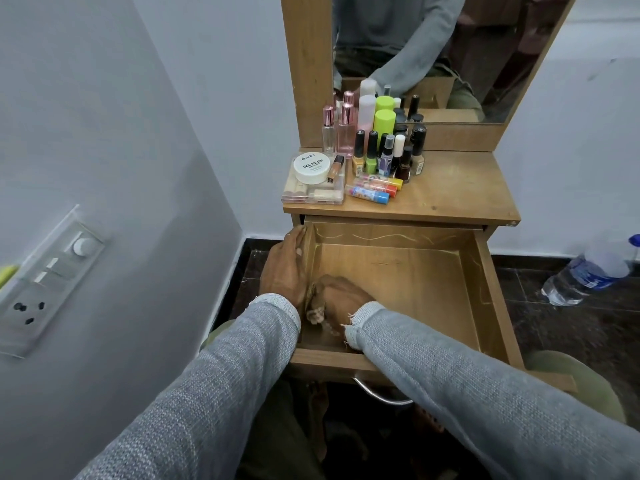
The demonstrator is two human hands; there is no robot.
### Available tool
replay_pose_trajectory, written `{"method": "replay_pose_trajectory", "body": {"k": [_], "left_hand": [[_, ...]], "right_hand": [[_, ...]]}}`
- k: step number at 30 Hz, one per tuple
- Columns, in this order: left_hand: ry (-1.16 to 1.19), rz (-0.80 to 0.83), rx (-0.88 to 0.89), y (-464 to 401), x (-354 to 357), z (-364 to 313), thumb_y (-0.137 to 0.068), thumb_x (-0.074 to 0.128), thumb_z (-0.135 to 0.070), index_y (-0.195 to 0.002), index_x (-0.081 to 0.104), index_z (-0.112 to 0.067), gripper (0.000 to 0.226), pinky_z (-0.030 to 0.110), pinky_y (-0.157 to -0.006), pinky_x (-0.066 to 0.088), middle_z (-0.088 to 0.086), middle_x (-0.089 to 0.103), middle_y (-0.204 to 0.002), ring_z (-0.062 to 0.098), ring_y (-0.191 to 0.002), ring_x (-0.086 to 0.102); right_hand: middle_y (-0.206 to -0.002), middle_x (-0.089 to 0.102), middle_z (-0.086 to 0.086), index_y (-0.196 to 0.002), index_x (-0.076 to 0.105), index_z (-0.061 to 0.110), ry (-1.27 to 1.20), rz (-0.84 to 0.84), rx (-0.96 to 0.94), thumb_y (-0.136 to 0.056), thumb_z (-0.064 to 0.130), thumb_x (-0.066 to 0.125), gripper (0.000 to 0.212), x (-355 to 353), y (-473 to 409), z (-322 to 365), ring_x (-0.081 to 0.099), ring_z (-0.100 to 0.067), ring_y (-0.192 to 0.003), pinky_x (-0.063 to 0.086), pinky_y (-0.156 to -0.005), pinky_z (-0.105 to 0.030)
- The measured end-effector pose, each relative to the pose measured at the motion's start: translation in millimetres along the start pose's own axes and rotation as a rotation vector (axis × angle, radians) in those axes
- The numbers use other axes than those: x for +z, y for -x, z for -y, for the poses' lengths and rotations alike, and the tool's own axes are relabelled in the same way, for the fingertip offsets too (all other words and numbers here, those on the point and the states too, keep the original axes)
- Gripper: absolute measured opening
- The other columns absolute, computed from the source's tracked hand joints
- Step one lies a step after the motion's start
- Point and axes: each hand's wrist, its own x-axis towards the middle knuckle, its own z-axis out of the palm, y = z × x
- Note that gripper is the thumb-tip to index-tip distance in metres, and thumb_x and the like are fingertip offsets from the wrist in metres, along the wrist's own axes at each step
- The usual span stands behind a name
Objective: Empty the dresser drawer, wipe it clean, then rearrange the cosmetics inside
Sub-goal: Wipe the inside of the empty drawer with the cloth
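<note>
Head view: left hand (285,268) grips the drawer (485,289) wall, right hand (337,299) clutches a cloth (313,315) inside.

Tan wood-grain drawer (398,268), grey knit sleeves (221,368), lime-green bottles (384,121), pink-capped perfume bottles (337,129).

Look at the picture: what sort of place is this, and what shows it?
Probably a bedroom or dressing corner at home. A small wooden dresser with a mirror stands against a plain wall, nail polish bottles and perfume bottles crowd its top, and its drawer is pulled open.
</note>
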Motion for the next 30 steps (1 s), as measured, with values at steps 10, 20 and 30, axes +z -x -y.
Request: {"method": "replay_pose_trajectory", "body": {"k": [10, 20, 30], "left_hand": [[-0.001, 0.031, -0.045, -4, -1, -6, -0.096, 0.032, -0.031, -0.136, 0.042, -0.034, 0.041, 0.039, -0.097, 0.048, 0.005, 0.058, -0.131, 0.025, -0.114, 0.058], [-0.038, 0.018, -0.022, 2, -3, -9, -0.097, 0.034, -0.030, -0.140, 0.039, -0.030, 0.043, 0.042, -0.094, 0.048, 0.009, 0.059, -0.129, 0.029, -0.111, 0.059], [-0.008, 0.041, -0.049, 2, -6, -13, -0.087, 0.025, -0.048, -0.137, 0.037, -0.038, 0.052, 0.047, -0.090, 0.052, 0.005, 0.061, -0.126, 0.026, -0.108, 0.062]], "right_hand": [[-0.119, 0.062, -0.017, -0.112, 0.064, 0.004, 0.127, -0.255, 0.116, -0.093, 0.007, 0.048, 0.025, -27, -52, -24, 0.058, -0.034, -0.110, 0.047, -0.094, -0.037], [-0.143, 0.042, -0.007, -0.131, 0.051, 0.012, 0.285, -0.223, 0.056, -0.089, 0.003, 0.051, 0.043, -5, -39, -29, 0.034, -0.036, -0.128, 0.038, -0.104, -0.045], [-0.130, 0.054, -0.010, -0.120, 0.059, 0.006, 0.580, -0.387, -0.151, -0.081, 0.008, 0.068, 0.040, -38, -28, -26, 0.051, -0.032, -0.112, 0.048, -0.085, -0.041]]}}
